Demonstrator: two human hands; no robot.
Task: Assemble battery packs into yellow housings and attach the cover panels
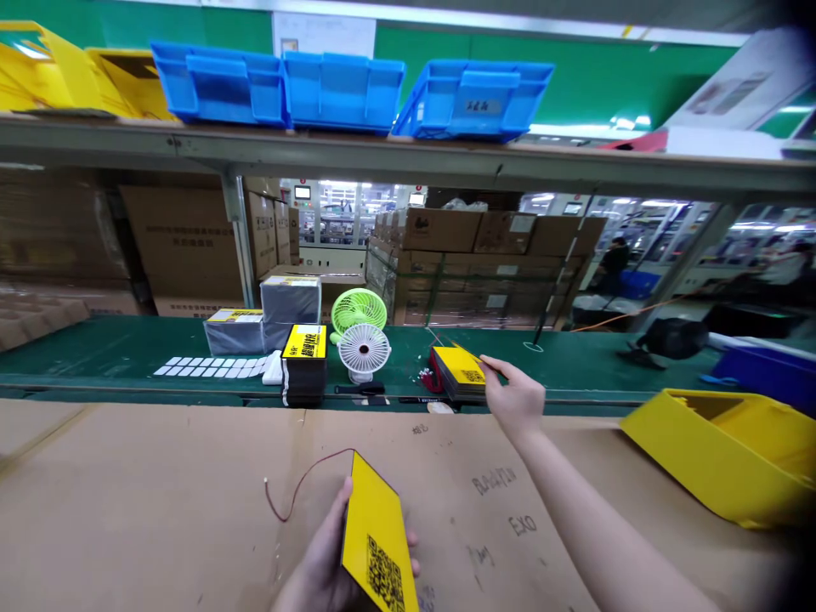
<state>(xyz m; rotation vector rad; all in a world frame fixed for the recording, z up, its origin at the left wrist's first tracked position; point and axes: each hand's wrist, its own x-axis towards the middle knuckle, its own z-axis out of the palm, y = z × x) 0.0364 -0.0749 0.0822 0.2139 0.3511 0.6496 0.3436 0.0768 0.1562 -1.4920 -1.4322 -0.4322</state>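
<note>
In the lower middle, my left hand (328, 548) is closed around a flat yellow panel (376, 527) with a printed QR code. From its far end, a thin dark red wire (295, 501) with a small pale connector curls over the cardboard. My right hand (516, 395) reaches forward to a stack of similar yellow-topped panels (456, 374). Its thumb and fingers pinch at the right edge of the top panel, which looks slightly raised. Bunched red wires (432, 374) with white connectors hang at the stack's left side.
Brown cardboard (191, 493) covers the near surface, with a green bench (574, 361) behind. A white fan (364, 350), a green fan (359, 310), boxed stacks (304, 387) and white stickers (213, 367) stand or lie there. A yellow bin (714, 459) is right; blue bins (344, 93) line the shelf.
</note>
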